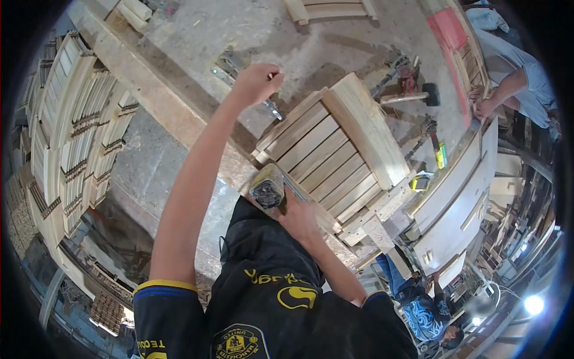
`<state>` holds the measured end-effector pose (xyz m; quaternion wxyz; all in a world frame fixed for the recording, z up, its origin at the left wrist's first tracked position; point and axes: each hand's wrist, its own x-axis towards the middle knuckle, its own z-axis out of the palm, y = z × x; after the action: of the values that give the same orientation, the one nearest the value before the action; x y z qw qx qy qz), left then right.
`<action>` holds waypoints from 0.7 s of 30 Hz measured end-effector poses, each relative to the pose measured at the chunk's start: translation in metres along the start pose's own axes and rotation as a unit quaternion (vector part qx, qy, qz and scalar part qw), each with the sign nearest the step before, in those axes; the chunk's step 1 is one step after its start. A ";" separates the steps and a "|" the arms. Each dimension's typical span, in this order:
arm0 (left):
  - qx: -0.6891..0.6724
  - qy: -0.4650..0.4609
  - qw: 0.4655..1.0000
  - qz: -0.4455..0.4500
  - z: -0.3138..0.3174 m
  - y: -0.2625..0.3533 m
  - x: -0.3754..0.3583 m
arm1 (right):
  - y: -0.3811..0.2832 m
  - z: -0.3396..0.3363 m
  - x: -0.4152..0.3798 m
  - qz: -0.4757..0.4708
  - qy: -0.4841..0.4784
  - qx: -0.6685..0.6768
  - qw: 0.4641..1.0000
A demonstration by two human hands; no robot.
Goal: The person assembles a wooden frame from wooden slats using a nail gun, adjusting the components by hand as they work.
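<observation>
My left hand (258,85) is closed in a fist above the bench, a small dark end poking out of it. A metal rod (273,110) shows just below the fist, in line with a metal fixture (228,62) behind it; I cannot tell what the fist grips. Close to my body, my right hand (299,220) is closed against a blocky tool with a scuffed dark face (267,192). Between and beyond my hands lies a slatted wooden panel (326,158), its near corner beside the blocky tool. A wide board (369,128) lies along the panel's far right side.
A mallet (427,94), a metal clamp (390,75) and a yellow tape measure (420,182) lie right of the panel. Stacked wooden frames (75,119) stand at left. One person's hand (485,109) works at upper right; another person (421,314) is at lower right.
</observation>
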<state>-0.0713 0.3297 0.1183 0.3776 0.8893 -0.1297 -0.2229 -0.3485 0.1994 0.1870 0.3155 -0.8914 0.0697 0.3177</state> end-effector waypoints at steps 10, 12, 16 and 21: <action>0.030 -0.013 0.999 -0.005 0.000 -0.001 0.000 | 0.001 0.002 0.003 0.002 0.001 0.016 1.000; 0.030 -0.013 0.999 -0.008 -0.001 0.001 -0.001 | 0.007 0.001 -0.007 -0.010 0.024 0.009 1.000; 0.003 0.005 1.000 -0.014 0.001 0.001 -0.001 | 0.033 0.002 -0.031 0.026 0.016 0.005 1.000; 0.002 -0.009 1.000 -0.012 0.003 -0.003 0.001 | 0.055 0.007 -0.052 0.024 0.029 -0.013 0.999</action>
<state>-0.0719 0.3301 0.1139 0.3716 0.8898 -0.1225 -0.2348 -0.4106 0.1561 0.1862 0.2944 -0.9023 0.0964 0.2997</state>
